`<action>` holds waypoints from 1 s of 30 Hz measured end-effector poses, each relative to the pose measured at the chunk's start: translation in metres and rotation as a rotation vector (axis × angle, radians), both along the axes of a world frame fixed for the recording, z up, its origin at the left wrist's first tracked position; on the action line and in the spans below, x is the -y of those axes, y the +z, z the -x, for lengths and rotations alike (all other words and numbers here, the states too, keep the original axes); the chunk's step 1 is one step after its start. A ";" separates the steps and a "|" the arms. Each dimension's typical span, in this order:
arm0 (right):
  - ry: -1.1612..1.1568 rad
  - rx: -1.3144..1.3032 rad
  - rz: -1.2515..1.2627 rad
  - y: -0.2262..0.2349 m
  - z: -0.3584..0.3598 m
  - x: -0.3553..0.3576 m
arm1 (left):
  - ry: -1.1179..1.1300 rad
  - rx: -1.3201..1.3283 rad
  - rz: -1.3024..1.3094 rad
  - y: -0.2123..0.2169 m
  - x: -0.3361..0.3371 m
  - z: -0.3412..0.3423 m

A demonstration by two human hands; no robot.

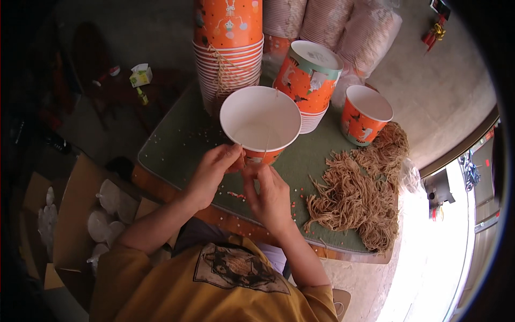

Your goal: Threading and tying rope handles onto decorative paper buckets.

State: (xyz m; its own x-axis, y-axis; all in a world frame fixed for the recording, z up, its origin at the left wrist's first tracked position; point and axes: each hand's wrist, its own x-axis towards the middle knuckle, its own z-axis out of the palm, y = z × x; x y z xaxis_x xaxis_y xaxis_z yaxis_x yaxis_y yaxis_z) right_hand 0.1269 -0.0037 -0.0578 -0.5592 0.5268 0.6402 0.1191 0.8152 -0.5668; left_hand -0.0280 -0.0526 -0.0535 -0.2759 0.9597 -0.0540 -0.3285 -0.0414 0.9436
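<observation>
A white-lined orange paper bucket (252, 115) stands before me with its mouth up and tilted toward me. A thin tan string (267, 140) runs across its mouth and over the near rim. My left hand (220, 169), closed in a pinch at the near-left side of that rim, grips a piece of the string. Just right of it, my right hand (267, 194) is closed too, its thumb and forefinger pinching the string in front of the bucket. The fingertips hide exactly where the string meets the bucket wall.
Tall stacked orange buckets (228, 64) stand behind, beside an upside-down stack (308, 88) and a single upright bucket (367, 115). Bundles of tan strings (354, 198) cover the table's right side. Plastic-wrapped stacks (327, 24) stand at the back. An open cardboard box (75, 214) holds plastic-wrapped items at left.
</observation>
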 end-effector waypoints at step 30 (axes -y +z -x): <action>-0.171 0.196 -0.302 0.028 -0.007 -0.023 | 0.022 -0.108 0.080 0.004 -0.003 0.029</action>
